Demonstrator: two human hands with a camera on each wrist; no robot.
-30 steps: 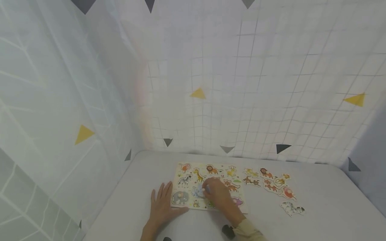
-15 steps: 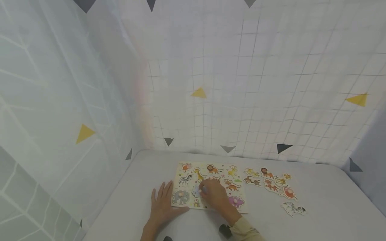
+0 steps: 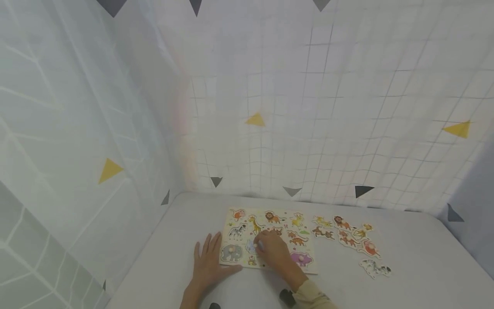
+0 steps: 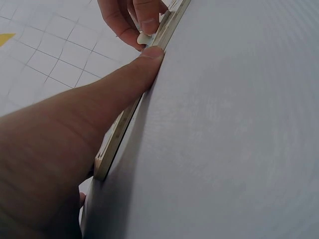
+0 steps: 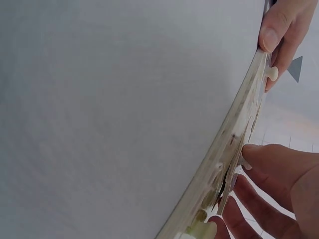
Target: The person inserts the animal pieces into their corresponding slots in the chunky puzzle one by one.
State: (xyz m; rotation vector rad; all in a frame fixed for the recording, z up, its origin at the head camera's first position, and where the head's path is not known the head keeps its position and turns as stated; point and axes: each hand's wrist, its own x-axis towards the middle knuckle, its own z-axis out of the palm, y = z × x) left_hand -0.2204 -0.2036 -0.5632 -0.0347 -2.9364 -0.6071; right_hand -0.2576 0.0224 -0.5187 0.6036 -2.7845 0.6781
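Observation:
A wooden animal peg puzzle board [image 3: 255, 211] lies on the table. My left hand [image 3: 209, 264] rests at its near left corner, fingers spread, with the thumb along the front edge. With thumb and fingers, my right hand [image 3: 275, 253] pinches the peg of a pale blue animal puzzle piece [image 3: 251, 246] over the lower middle of the board. In the right wrist view the piece [image 5: 229, 184] is tilted, one side raised off the board. The right fingers hide part of it. An elephant piece [image 3: 231, 253] and a purple hippo piece [image 3: 301, 258] sit in the board with pegs showing.
Right of the board lie several loose pieces, among them a lion [image 3: 341, 222], a red monkey [image 3: 369, 247] and a zebra [image 3: 374, 268] nearer the front. A patterned white curtain [image 3: 289, 141] hangs behind the table [image 3: 417, 257].
My right hand has shifted slightly left and nearer, still pinching the pale blue piece; the purple hippo shows more fully. My left hand has stayed in place.

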